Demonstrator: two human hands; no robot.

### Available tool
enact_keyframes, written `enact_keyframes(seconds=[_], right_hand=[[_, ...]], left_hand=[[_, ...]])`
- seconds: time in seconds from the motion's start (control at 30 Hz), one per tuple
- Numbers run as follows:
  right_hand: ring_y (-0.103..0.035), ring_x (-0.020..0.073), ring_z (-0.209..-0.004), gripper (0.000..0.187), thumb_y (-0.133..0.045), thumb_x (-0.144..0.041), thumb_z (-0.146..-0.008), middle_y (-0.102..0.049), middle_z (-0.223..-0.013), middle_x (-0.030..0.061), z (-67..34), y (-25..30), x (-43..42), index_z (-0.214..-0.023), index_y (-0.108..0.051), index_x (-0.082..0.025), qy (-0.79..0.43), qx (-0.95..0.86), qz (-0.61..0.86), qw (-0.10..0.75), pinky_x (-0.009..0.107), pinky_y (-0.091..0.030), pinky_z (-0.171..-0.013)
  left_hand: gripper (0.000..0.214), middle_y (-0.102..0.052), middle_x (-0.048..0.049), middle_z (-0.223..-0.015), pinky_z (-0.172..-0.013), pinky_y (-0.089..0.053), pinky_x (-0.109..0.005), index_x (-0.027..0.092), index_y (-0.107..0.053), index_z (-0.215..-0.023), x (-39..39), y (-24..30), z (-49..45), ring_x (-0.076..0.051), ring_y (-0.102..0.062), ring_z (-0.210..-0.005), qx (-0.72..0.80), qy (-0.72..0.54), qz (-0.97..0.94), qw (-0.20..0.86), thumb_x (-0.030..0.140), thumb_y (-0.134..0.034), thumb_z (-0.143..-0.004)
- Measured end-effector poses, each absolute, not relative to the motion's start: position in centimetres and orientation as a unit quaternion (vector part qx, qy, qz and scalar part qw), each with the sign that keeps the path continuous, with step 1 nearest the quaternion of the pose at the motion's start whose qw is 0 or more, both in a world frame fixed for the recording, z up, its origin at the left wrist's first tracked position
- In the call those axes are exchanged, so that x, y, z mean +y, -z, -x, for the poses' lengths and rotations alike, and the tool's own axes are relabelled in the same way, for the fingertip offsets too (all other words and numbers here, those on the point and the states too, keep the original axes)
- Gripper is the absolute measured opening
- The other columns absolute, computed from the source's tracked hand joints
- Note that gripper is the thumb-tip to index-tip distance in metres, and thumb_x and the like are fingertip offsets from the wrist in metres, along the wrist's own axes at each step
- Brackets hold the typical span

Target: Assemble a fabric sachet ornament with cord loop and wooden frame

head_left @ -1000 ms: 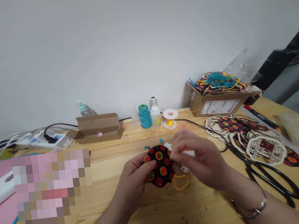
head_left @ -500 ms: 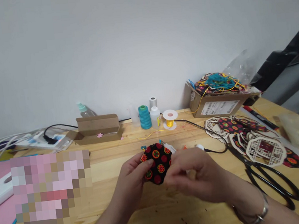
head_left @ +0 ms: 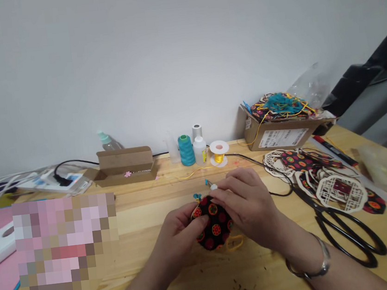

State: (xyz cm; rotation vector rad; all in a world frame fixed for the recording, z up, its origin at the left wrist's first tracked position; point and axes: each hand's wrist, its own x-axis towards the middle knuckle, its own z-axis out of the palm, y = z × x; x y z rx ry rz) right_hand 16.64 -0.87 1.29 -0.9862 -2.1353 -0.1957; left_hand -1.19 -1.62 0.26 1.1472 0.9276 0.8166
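Note:
Between thumb and fingers, my left hand (head_left: 181, 232) grips a round patterned fabric disc (head_left: 213, 236), black with red, orange and green flower motifs. Teal knotted thread (head_left: 197, 196) sticks out at the disc's upper left edge. My right hand (head_left: 247, 199) is closed at the upper right edge of the disc, fingertips bent over it and thumb hidden. Just beyond those fingertips a small white object (head_left: 213, 187) shows in part, with a thin teal-ended tip (head_left: 207, 181). Below the disc hangs a loop of yellow cord (head_left: 235, 242).
Black-handled scissors (head_left: 350, 234) and several lattice-cut pieces (head_left: 342, 193) lie at right. Behind stand a teal thread cone (head_left: 186, 151), a small bottle (head_left: 200, 150), a yellow cord spool (head_left: 219, 153) and a filled cardboard box (head_left: 278, 137). An open carton (head_left: 127, 173) sits left; a black cable (head_left: 281, 194) crosses the table.
My right hand has turned and come from beside the disc onto its upper right edge. The disc has shifted slightly right and down, and a yellow cord loop now shows below it.

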Motion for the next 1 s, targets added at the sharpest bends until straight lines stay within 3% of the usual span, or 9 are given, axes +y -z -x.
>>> enact_keyframes(seconds=[0.23,0.47,0.7,1.0], right_hand=[[-0.050,0.0191,-0.081,0.016,-0.048,-0.014,-0.088,-0.065,-0.082,0.0050,-16.8,-1.3,-0.9,-0.088,-0.063,-0.014,0.169,-0.863,0.359,0.312,0.039,-0.035,-0.073],[-0.050,0.0218,-0.084,0.018,-0.044,-0.011,-0.087,-0.064,-0.083,0.0081,-16.7,-1.5,-0.9,-0.089,-0.062,-0.010,0.197,-0.873,0.338,0.290,0.041,-0.034,-0.077],[-0.048,0.0222,-0.083,0.018,-0.042,-0.013,-0.088,-0.062,-0.083,0.0086,-16.5,-1.2,-0.9,-0.086,-0.060,-0.011,0.150,-0.865,0.367,0.308,0.040,-0.035,-0.076],[-0.048,0.0188,-0.077,0.017,-0.045,-0.014,-0.087,-0.060,-0.076,0.0061,-15.5,-0.9,-0.9,-0.079,-0.060,-0.015,0.034,-0.807,0.443,0.389,0.035,-0.037,-0.073]], left_hand=[[0.011,-0.066,0.0009,-0.071,-0.061,-0.042,-0.022,0.017,-0.069,-0.081,-1.8,-0.2,1.2,-0.013,-0.054,-0.065,0.403,-0.359,-0.509,0.671,0.022,-0.060,-0.077],[0.015,-0.068,-0.0014,-0.077,-0.069,-0.043,-0.026,0.017,-0.069,-0.088,-1.8,0.3,1.3,-0.016,-0.057,-0.075,0.392,-0.359,-0.508,0.677,0.023,-0.059,-0.079],[0.020,-0.069,-0.0017,-0.080,-0.072,-0.044,-0.028,0.020,-0.070,-0.096,-1.8,0.4,1.4,-0.016,-0.057,-0.074,0.370,-0.358,-0.507,0.692,0.024,-0.059,-0.080],[0.017,-0.067,-0.0020,-0.074,-0.068,-0.045,-0.029,0.017,-0.070,-0.089,-1.9,0.0,1.2,-0.016,-0.057,-0.068,0.388,-0.361,-0.493,0.689,0.024,-0.059,-0.079]])
